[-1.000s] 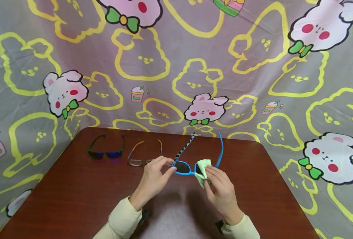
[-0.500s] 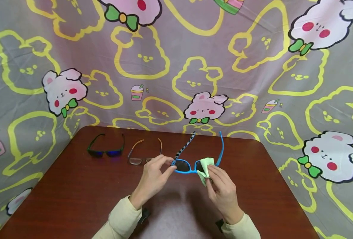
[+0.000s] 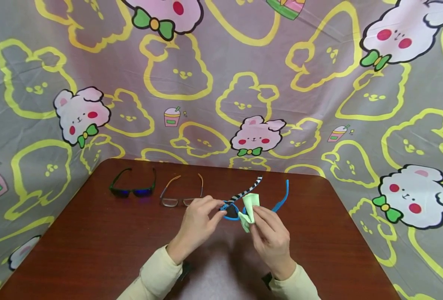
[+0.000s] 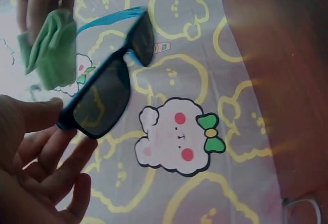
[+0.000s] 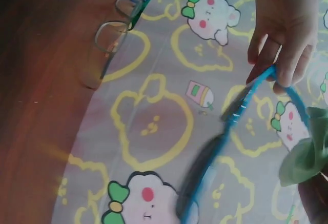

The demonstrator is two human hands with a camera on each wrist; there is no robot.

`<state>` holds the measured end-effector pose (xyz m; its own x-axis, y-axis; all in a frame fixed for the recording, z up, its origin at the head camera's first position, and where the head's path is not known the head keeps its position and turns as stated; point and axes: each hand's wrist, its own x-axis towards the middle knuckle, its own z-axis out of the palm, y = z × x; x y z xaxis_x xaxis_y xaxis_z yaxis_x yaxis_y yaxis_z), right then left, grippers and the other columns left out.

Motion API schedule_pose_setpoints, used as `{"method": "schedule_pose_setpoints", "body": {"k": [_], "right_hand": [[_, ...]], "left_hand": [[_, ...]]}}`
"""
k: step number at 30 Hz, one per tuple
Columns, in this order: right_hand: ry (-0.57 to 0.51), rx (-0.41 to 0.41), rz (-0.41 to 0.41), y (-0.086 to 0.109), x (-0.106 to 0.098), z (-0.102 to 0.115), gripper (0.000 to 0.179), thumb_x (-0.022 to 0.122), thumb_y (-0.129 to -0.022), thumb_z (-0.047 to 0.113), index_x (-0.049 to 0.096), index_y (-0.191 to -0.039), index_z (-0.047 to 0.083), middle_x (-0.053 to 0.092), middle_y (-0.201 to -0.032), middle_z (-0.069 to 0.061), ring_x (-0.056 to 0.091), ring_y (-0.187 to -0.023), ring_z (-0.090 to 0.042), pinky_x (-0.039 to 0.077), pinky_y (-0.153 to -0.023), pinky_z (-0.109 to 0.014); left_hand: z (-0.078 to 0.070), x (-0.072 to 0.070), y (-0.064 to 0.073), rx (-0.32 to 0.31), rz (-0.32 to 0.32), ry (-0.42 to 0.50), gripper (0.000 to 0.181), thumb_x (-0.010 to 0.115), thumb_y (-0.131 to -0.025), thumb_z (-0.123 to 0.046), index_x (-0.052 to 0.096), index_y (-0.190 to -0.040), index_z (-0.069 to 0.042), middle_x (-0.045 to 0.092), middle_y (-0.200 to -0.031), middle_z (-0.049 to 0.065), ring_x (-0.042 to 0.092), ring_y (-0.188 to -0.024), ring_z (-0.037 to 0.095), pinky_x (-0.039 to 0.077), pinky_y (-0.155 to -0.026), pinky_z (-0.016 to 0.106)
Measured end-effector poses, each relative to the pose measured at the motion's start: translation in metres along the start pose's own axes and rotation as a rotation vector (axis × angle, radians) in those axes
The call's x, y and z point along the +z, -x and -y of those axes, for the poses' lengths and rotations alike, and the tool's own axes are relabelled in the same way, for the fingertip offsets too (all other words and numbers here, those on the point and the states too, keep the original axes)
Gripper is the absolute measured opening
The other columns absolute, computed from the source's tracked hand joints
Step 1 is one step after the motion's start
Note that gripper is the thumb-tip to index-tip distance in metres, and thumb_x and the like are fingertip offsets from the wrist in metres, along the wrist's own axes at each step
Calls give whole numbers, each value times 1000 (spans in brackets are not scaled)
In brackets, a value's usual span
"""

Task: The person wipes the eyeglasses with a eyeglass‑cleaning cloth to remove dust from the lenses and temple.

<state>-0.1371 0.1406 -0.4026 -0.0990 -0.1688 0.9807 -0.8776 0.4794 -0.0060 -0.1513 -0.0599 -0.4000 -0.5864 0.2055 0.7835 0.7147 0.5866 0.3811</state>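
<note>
My left hand [image 3: 198,221] pinches the blue sunglasses [image 3: 230,211] at one end of the front, by the hinge, holding them up over the table. Their arms are unfolded; one is black-and-white striped, the other blue. In my right hand [image 3: 271,235] is a crumpled light green cloth [image 3: 250,206], gripped between thumb and fingers. From the head view the cloth overlaps the right lens. The left wrist view shows both dark lenses uncovered, with the cloth [image 4: 51,55] off to the inner side of the frame, near the arms.
Dark sunglasses with bluish lenses [image 3: 142,192] rest on the brown table [image 3: 93,237] at the back left. Beside them lie clear-lens eyeglasses [image 3: 170,202] with orange-tipped arms, partly behind my left hand. A cartoon-printed cloth backdrop [image 3: 202,108] surrounds the table's back and sides.
The blue sunglasses have turned, so their arms now point further right and sit lower. My right hand with the green cloth has shifted slightly left. The other glasses have stayed put.
</note>
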Motion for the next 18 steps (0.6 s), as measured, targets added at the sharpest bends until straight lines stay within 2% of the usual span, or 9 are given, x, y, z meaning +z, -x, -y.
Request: {"method": "schedule_pose_setpoints", "body": {"k": [4, 9, 12, 18], "right_hand": [[-2, -74, -70, -16, 3, 7, 21, 64, -89, 8, 70, -87, -12, 67, -91, -25, 63, -78, -39, 51, -82, -33], [7, -150, -134, -26, 4, 10, 17, 66, -87, 4, 71, -84, -12, 68, -88, -25, 63, -77, -38, 52, -78, -35], [57, -167, -75, -28, 3, 8, 16, 62, -89, 4, 72, -85, -8, 68, -91, -23, 63, -80, -38, 51, -75, -37], [190, -191, 177, -23, 0, 0, 23, 52, -96, 10, 74, -93, 5, 67, -102, -17, 60, -93, -39, 48, -75, -45]], "left_hand": [[-3, 0, -3, 40, 6, -71, 18, 81, -74, -14, 73, -90, -11, 61, -76, -5, 55, -65, 10, 45, -68, 31], [-2, 1, -5, 55, 7, -141, 19, 83, -72, -12, 72, -87, -12, 57, -73, -4, 53, -64, 13, 44, -65, 32], [-3, 0, -7, 77, 11, -158, 17, 82, -72, -12, 72, -86, -13, 55, -73, -5, 52, -66, 13, 42, -64, 32], [-8, -3, -9, 130, 34, -188, 17, 82, -73, -14, 72, -87, -13, 53, -75, -5, 51, -69, 14, 42, -65, 32]]}}
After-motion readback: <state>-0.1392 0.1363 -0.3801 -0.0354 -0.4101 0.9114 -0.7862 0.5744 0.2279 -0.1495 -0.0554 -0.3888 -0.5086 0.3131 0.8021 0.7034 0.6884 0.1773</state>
